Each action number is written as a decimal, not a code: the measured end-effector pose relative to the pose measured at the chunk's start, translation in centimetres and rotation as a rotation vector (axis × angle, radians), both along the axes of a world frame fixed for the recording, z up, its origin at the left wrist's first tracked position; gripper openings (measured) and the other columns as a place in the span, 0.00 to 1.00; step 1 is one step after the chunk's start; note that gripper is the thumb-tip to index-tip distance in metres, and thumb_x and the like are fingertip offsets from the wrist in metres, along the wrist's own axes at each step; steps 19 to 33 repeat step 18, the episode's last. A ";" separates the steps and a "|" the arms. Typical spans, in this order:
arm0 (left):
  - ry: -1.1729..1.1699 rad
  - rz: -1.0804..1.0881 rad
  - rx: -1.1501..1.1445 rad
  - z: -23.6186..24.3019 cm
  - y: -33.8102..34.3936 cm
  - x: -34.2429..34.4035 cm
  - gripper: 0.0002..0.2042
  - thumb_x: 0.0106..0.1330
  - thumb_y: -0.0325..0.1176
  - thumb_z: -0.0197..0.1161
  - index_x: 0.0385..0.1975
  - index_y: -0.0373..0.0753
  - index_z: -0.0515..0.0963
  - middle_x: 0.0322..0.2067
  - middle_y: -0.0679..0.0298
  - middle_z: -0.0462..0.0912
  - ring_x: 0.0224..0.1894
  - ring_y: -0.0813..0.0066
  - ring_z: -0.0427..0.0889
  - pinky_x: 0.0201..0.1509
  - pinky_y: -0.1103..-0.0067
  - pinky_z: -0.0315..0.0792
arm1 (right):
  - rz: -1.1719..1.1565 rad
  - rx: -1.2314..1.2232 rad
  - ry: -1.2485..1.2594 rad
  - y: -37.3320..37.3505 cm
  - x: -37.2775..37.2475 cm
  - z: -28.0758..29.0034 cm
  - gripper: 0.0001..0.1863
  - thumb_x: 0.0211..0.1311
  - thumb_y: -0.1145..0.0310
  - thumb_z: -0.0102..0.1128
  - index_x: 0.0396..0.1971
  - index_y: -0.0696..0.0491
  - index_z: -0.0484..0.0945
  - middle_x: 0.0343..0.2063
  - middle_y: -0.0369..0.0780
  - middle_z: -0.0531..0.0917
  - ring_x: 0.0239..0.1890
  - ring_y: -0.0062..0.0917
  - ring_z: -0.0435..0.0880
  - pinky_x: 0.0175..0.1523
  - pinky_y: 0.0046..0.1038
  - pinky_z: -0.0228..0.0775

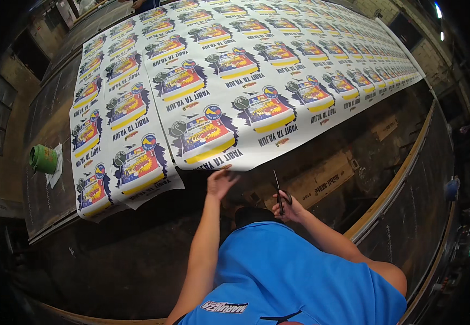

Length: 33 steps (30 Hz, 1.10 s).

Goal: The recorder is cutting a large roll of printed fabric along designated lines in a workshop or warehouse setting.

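A wide white sheet [162,116], printed with repeated colourful package pictures, spreads over the long table. A straight cut or seam runs through it from the near edge, and the left strip [137,138] hangs partly over that edge. My left hand [221,183] is at the near edge, close to the end of this line; its fingers are apart and slightly blurred, with nothing seen in them. In my right hand [291,210] is a pair of black-handled scissors [281,201], blades pointing up and away, apart from the sheet.
A green can [44,158] rests on a white scrap at the table's left. Flattened brown cardboard [321,184] lies below the sheet's near edge. Another dark table [402,238] with a pale edge stands at the right. Part of another person [142,5] shows at the far end.
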State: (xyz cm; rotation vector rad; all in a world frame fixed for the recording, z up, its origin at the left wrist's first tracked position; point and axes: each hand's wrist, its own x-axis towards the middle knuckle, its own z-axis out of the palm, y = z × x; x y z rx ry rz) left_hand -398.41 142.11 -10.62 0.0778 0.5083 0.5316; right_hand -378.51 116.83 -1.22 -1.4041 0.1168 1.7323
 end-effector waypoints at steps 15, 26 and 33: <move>0.443 -0.178 0.465 7.5 -1.9 1.7 0.14 0.67 0.40 0.65 0.46 0.43 0.72 0.28 0.72 0.77 0.27 0.83 0.78 0.35 0.79 0.78 | 0.150 0.363 -0.292 7.5 1.4 4.8 0.28 0.67 0.49 0.58 0.59 0.50 0.67 0.23 0.40 0.81 0.17 0.23 0.81 0.25 0.26 0.76; 0.446 -0.177 0.518 7.4 -1.9 1.7 0.15 0.67 0.40 0.65 0.47 0.43 0.71 0.30 0.70 0.78 0.28 0.83 0.78 0.35 0.79 0.77 | 0.192 0.357 -0.306 7.3 1.8 4.9 0.40 0.68 0.49 0.58 0.73 0.44 0.50 0.23 0.40 0.82 0.17 0.23 0.81 0.24 0.25 0.77; 0.446 -0.177 0.518 7.4 -1.9 1.7 0.15 0.67 0.40 0.65 0.47 0.43 0.71 0.30 0.70 0.78 0.28 0.83 0.78 0.35 0.79 0.77 | 0.192 0.357 -0.306 7.3 1.8 4.9 0.40 0.68 0.49 0.58 0.73 0.44 0.50 0.23 0.40 0.82 0.17 0.23 0.81 0.24 0.25 0.77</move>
